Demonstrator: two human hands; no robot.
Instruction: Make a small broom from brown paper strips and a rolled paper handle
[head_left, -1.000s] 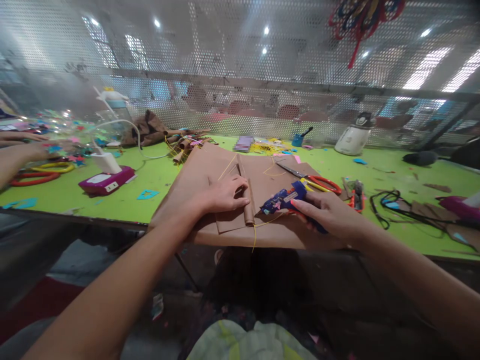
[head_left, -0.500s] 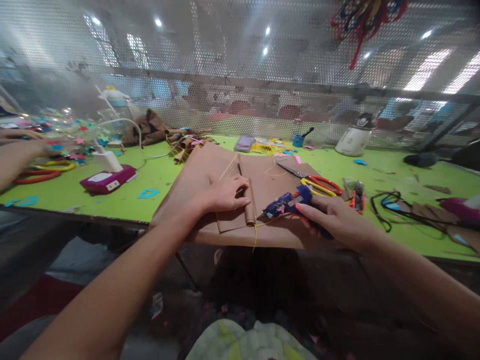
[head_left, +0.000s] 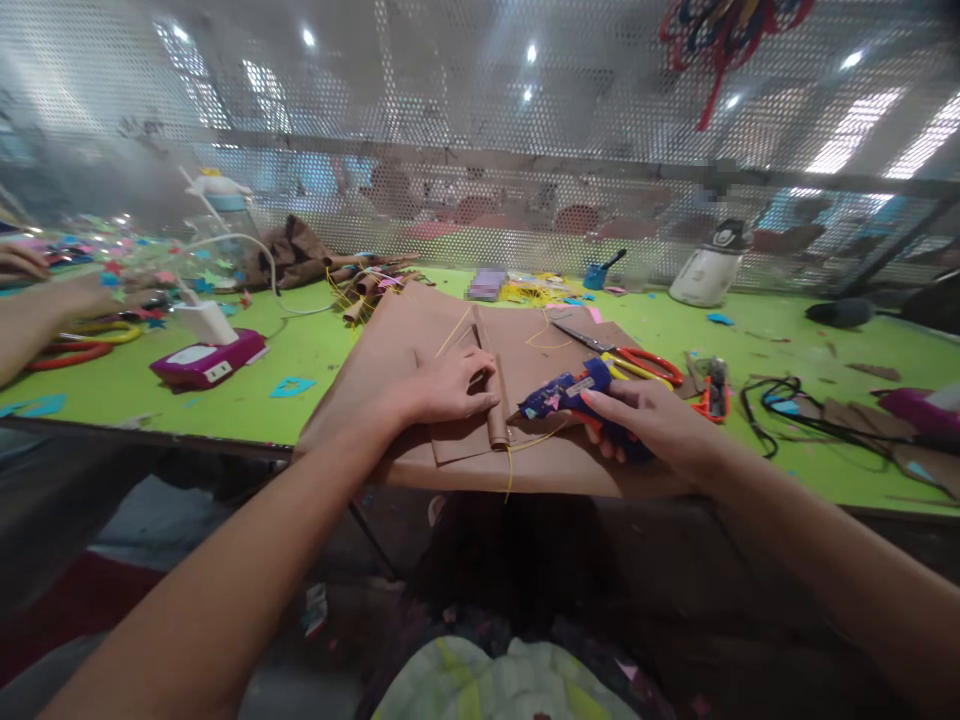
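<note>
My right hand is wrapped round a blue hot glue gun. Its nozzle points left, close to the right side of a brown paper roll near its lower end. My left hand has curled fingers pressing on that roll, thumb and fingertips against it. Beneath the roll lies a larger brown paper sheet. A thin yellow string comes out at the roll's lower end and hangs over the sheet's front edge. Whether the nozzle touches the paper I cannot tell.
Scissors with red and yellow handles lie behind the glue gun. Pliers and a black cable are to the right. A purple power strip stands left. Another person's arm reaches in at the far left.
My right hand has moved the glue gun slightly away from me and left, so its nozzle sits higher beside the roll. My left hand stays on the roll.
</note>
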